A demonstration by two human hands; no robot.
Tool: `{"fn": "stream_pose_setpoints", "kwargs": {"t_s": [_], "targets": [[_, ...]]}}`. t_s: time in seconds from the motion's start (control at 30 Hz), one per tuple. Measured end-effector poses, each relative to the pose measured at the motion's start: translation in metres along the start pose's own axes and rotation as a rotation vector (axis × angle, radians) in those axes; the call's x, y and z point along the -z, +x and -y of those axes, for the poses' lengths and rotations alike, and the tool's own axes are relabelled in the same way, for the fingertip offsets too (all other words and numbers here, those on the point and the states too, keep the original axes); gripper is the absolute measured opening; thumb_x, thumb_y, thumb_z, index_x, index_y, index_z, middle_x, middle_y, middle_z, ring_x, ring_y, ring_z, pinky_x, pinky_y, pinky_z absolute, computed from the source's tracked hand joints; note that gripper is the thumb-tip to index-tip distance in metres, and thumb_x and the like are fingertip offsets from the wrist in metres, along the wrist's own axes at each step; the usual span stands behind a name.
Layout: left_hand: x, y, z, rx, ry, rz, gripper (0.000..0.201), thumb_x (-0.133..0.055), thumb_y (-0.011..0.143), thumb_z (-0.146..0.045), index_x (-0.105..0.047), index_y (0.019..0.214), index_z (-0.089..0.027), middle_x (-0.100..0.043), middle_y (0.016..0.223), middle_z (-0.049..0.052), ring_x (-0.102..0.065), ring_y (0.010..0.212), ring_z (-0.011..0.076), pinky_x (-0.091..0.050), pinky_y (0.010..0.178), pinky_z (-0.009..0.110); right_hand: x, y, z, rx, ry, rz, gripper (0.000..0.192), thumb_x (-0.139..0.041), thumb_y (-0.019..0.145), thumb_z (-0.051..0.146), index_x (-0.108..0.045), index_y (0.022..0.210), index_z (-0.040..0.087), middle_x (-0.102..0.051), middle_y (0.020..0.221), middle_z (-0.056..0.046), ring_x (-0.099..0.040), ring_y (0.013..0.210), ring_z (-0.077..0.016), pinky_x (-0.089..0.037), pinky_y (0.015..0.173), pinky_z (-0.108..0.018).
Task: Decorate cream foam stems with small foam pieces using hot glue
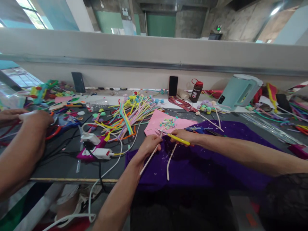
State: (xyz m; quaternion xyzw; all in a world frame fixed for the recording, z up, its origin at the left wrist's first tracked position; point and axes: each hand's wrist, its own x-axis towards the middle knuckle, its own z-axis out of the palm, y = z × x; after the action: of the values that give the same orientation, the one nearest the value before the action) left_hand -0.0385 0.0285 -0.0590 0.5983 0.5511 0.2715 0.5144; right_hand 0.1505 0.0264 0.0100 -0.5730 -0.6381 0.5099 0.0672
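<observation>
My left hand [149, 145] grips a thin white stick [148, 159] that slants down toward me over a purple cloth [207, 160]. My right hand [183, 136] holds a yellow-handled tool [178, 139], its tip pointing left toward the top of the stick. A second white strip [170, 160] hangs below my hands on the cloth. Just beyond lies a pink sheet [156, 123] with small pastel pieces [167, 123] on it.
A heap of coloured pipe cleaners [127, 117] lies left of the pink sheet. White chargers and cables [96, 147] sit at the front left. Another person's arm and hands [26, 134] work at the far left. A brown bottle [196, 90], phones [173, 85] and a pale kettle [237, 91] stand at the back.
</observation>
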Motion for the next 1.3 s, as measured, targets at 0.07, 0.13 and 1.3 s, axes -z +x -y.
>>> {"fn": "stream_pose_setpoints", "kwargs": {"t_s": [0.07, 0.13, 1.3], "targets": [[-0.001, -0.001, 0.0, 0.002, -0.003, -0.006, 0.026, -0.05, 0.071, -0.038, -0.054, 0.059, -0.015, -0.05, 0.039, -0.002, -0.034, 0.028, 0.0065, -0.018, 0.033, 0.02, -0.001, 0.0, -0.002, 0.004, 0.006, -0.004, 0.015, -0.054, 0.074, 0.022, -0.056, 0.09, 0.019, -0.045, 0.049, 0.008, -0.035, 0.031, -0.0024, -0.026, 0.029, -0.014], [-0.001, -0.002, -0.001, 0.005, -0.009, -0.011, 0.025, -0.05, 0.071, -0.038, -0.054, 0.061, -0.015, -0.051, 0.039, -0.002, -0.034, 0.028, 0.0068, -0.018, 0.032, 0.019, 0.0, 0.001, -0.004, 0.001, 0.017, -0.004, 0.016, -0.054, 0.075, 0.022, -0.055, 0.09, 0.018, -0.045, 0.05, 0.008, -0.035, 0.031, -0.0024, -0.026, 0.029, -0.013], [0.004, -0.021, -0.033, -0.093, -0.442, 0.092, 0.031, -0.057, 0.071, -0.039, -0.052, 0.088, -0.014, -0.051, 0.042, -0.006, -0.035, 0.025, 0.0039, -0.016, 0.03, 0.015, -0.016, -0.023, -0.014, 0.151, 0.258, 0.015, 0.043, -0.056, 0.072, 0.054, -0.049, 0.099, 0.023, -0.047, 0.064, 0.006, -0.04, 0.036, -0.0021, -0.033, 0.028, -0.012]]}}
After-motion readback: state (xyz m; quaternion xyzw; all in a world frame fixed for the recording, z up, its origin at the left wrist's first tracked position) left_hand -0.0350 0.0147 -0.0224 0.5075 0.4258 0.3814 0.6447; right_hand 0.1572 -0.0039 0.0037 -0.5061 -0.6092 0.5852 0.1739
